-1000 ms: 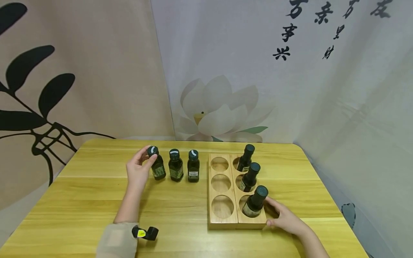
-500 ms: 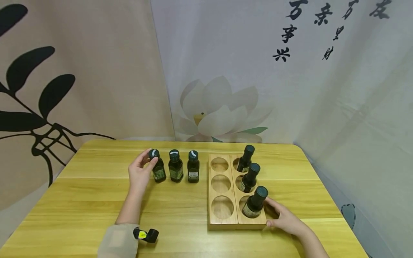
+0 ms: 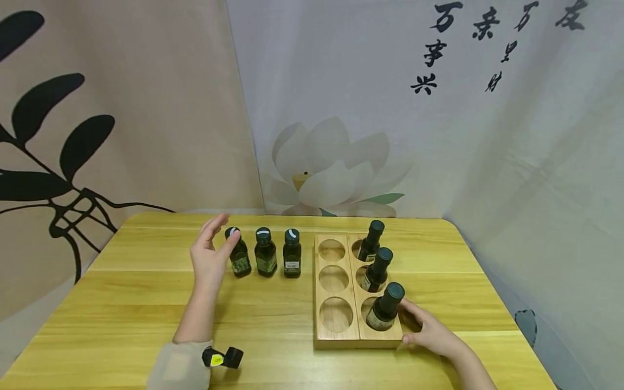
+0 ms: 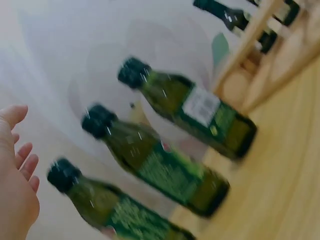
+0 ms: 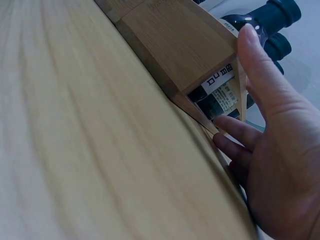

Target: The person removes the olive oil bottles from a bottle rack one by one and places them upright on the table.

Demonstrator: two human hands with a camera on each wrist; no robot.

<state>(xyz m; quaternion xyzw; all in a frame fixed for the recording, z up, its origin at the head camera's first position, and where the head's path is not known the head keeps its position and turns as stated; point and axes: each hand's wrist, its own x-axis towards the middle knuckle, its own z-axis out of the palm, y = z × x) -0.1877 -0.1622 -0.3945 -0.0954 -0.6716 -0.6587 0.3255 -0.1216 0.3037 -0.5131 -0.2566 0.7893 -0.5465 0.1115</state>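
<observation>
Three small green glass bottles with dark caps stand in a row left of centre: a left one, a middle one and a right one. My left hand is beside the left bottle, fingers raised off its cap, thumb overlapping the cap in the head view. In the left wrist view the hand holds nothing. A wooden rack has two columns of round holes; three dark long-necked bottles stand in its right column. My right hand rests against the rack's right side, thumb at the front corner.
The rack's left column has three bare round holes. A wooden table carries everything, and a printed cloth hangs behind its far edge. A small black device is strapped to the left sleeve.
My left hand has let go of the left bottle's cap and its fingers have opened upward. That bottle now stands nearly in line with the others. The right hand has stayed still.
</observation>
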